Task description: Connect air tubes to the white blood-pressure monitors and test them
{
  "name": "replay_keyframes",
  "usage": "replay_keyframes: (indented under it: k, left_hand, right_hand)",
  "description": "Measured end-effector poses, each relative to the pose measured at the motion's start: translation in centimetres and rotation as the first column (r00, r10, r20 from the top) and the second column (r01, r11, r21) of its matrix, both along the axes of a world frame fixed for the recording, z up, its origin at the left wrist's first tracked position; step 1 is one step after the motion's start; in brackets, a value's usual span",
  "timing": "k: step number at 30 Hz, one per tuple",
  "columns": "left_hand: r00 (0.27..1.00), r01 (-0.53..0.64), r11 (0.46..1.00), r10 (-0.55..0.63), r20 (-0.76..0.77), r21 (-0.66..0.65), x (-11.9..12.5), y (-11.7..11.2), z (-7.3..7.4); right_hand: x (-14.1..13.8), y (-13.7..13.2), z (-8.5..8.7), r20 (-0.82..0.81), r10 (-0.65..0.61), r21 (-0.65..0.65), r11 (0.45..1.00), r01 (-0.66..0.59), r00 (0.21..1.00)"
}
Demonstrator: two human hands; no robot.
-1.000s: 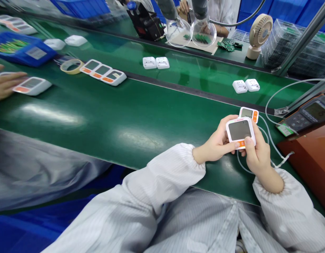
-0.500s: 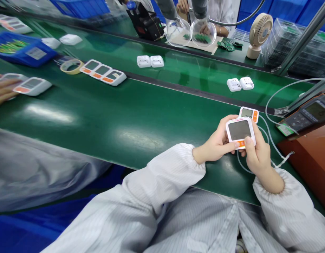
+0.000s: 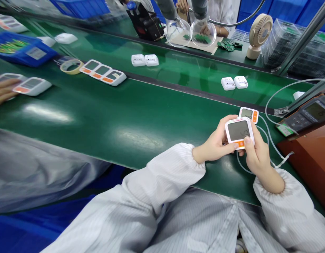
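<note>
Both my hands hold one white device with a grey screen and orange buttons (image 3: 238,131) just above the green belt. My left hand (image 3: 216,144) grips its left side. My right hand (image 3: 255,154) holds its right side, thumb on the orange button at the bottom. Digits show on its screen. A second device of the same kind (image 3: 248,114) lies just behind it, with thin white tubing (image 3: 270,138) curling away from it.
Three like devices (image 3: 103,72) lie in a row at the belt's left, by a tape roll (image 3: 71,66). A co-worker's hand (image 3: 1,92) rests on more devices (image 3: 32,85). White square parts (image 3: 234,83) (image 3: 144,60) ride the far belt. A meter (image 3: 307,116) sits at right.
The white square parts on the far belt have drifted left. The held device's screen now shows digits. The co-worker's hand shifted slightly over the devices at left.
</note>
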State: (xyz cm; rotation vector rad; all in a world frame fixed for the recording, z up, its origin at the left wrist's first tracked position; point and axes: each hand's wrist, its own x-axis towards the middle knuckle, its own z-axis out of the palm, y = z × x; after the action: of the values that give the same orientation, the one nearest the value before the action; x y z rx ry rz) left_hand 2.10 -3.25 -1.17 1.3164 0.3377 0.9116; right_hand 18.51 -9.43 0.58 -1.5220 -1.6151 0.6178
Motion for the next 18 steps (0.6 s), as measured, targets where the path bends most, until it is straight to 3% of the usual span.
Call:
replay_keyframes:
  k: [7, 11, 13, 15, 17, 18]
  left_hand:
    - [0.997, -0.072, 0.993, 0.072, -0.006, 0.094, -0.1, 0.3, -0.1]
    - [0.998, 0.003, 0.998, 0.001, -0.056, 0.069, -0.4, 0.4, 0.0]
    - [0.997, 0.011, 0.999, -0.007, -0.081, 0.048, -0.6, 0.5, 0.1]
    - [0.996, -0.027, 0.999, 0.030, -0.081, 0.036, -0.8, 0.6, 0.3]
    - [0.993, -0.099, 0.995, 0.101, -0.066, 0.034, -0.9, 0.8, 0.5]
    - [0.988, -0.142, 0.989, 0.144, -0.059, 0.034, -0.9, 0.8, 0.6]
  right_hand:
    - [0.1, 0.2, -0.3, 0.073, -0.073, 0.149, 0.987, 0.062, 0.995]
    - [1.1, 1.3, -0.4, -0.083, -0.086, 0.133, 0.986, 0.097, 0.993]
    - [1.9, 2.1, 0.0, -0.198, -0.147, 0.116, 0.978, 0.172, 0.969]
    - [3.1, 2.6, 0.7, -0.276, -0.271, 0.162, 0.933, 0.322, 0.922]
    - [4.4, 2.8, 1.7, -0.288, -0.408, 0.308, 0.817, 0.487, 0.867]
    - [5.0, 2.8, 2.2, -0.238, -0.453, 0.380, 0.770, 0.512, 0.859]
